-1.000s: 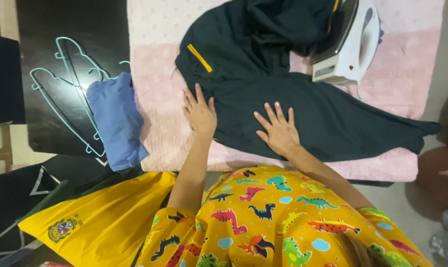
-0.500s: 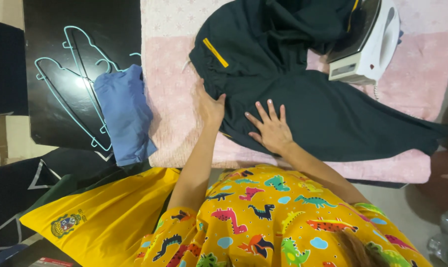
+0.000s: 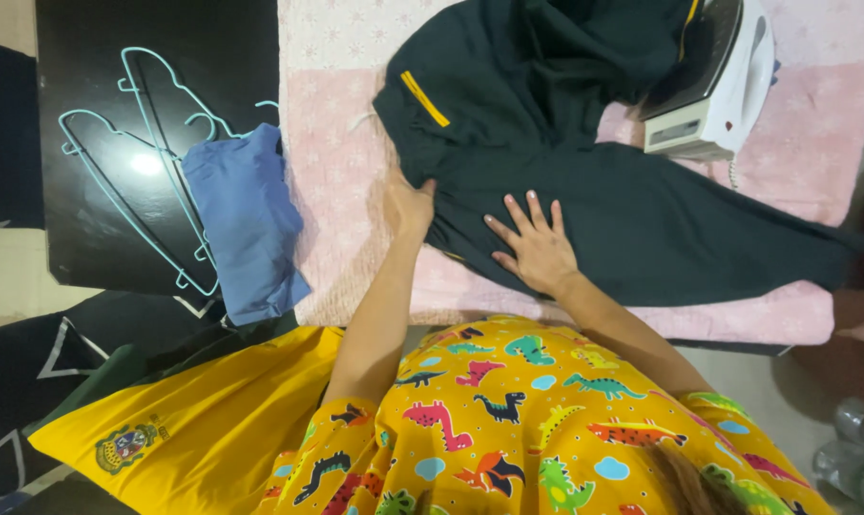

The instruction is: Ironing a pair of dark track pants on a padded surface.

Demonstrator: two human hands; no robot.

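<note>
- Dark green trousers (image 3: 623,205) lie spread across a pink quilted mat (image 3: 341,181), waist end bunched at top, one leg running out to the right edge of the mat.
- Yellow stripe (image 3: 424,98) shows on the trousers near the upper left of the bunched part.
- Left hand (image 3: 408,205) sits at the left edge of the trousers; fingers curl around the fabric edge, gripping it, fingertips hidden under the cloth.
- Right hand (image 3: 537,246) lies flat on the trouser leg, palm down, fingers spread and straight, gripping nothing.
- The two hands are near each other, with a strip of dark fabric between them.
- White electric iron (image 3: 708,91) stands on its heel at the top right, touching the bunched fabric; part of the trousers laps against its soleplate side.
- Folded blue garment (image 3: 246,224) lies just left of the mat, overlapping its edge.
- Teal wire hangers (image 3: 131,157) lie on a black surface (image 3: 79,248) further left; the blue garment covers their right ends.
- Yellow garment with a crest (image 3: 179,420) is spread at lower left, beside the person's yellow dinosaur-print top (image 3: 546,420).
- That top fills the bottom of the view and hides the near edge of the mat.
- Clear plastic bottle (image 3: 856,443) at lower right, only partly in frame.
</note>
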